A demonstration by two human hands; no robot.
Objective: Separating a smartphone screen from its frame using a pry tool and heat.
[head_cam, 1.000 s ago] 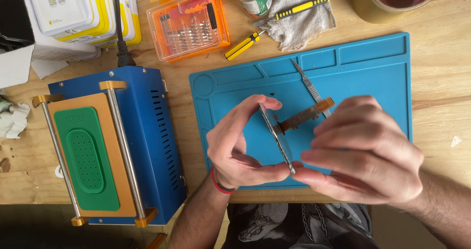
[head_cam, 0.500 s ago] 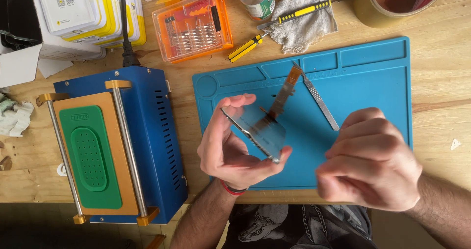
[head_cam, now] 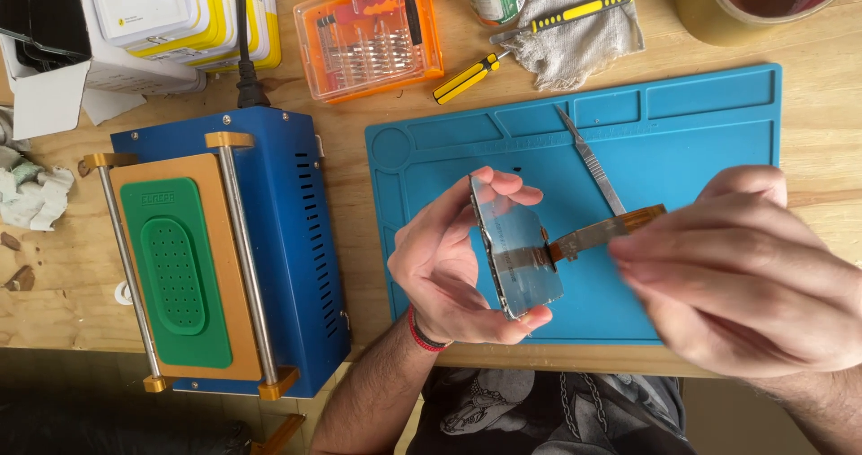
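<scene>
My left hand (head_cam: 440, 266) grips a thin, glassy rectangular screen panel (head_cam: 521, 249) by its edges, tilted so its face reflects light. It is held above the blue work mat (head_cam: 700, 132). A brown and silver flex cable (head_cam: 593, 233) sticks out from the panel's right side. My right hand (head_cam: 745, 275) is blurred, with its fingertips right at the cable. Whether they pinch it cannot be told. A slim metal tool (head_cam: 584, 150) lies on the mat just behind the cable.
A blue box-shaped machine (head_cam: 287, 240) with a green pad (head_cam: 175, 266) stands at the left. Behind the mat are an orange screwdriver case (head_cam: 373, 33), a yellow-handled screwdriver (head_cam: 467, 78), a grey cloth (head_cam: 575, 33), a tape roll (head_cam: 736, 6) and stacked boxes (head_cam: 162, 6).
My left hand has turned the panel from edge-on to showing its face. The flex cable swung from pointing up to pointing right, and my right hand shifted right.
</scene>
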